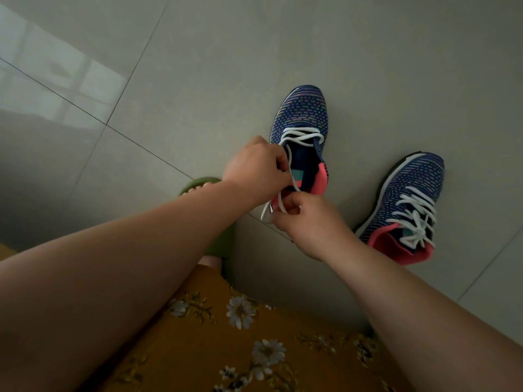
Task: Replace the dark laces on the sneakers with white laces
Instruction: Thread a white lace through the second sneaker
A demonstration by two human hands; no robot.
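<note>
Two navy knit sneakers with pink collars stand on the grey tiled floor. The near sneaker [304, 114] has a white lace [301, 137] threaded through its front eyelets, with loose ends trailing toward me. My left hand [254, 168] pinches one strand at the sneaker's left side. My right hand [302, 219] pinches the other strand over the heel. The far-right sneaker [407, 190] is fully laced in white, its lace [414, 216] tied near the collar. No dark lace is in view.
My foot in a green slipper [218, 250] rests on the floor just left of the near sneaker, partly under my left forearm. My lap in yellow floral cloth [240, 349] fills the bottom. Grey floor tiles [198, 66] spread beyond the shoes.
</note>
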